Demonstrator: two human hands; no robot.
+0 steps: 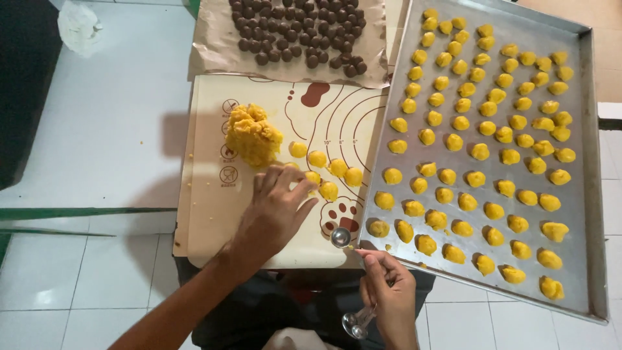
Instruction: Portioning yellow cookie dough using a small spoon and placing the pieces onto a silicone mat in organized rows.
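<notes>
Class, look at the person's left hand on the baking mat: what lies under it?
The left hand lies palm down on the cream baking mat, at the row of yellow dough balls. One ball shows beside its fingers. Anything beneath the palm is covered.

Floor under me: white tiles, thin grey grout lines. Green strip cuts across on my left. Dark block at top-left edge, crumpled white rag beside it. Tan surface top right. Light from above, soft shadows left.
</notes>
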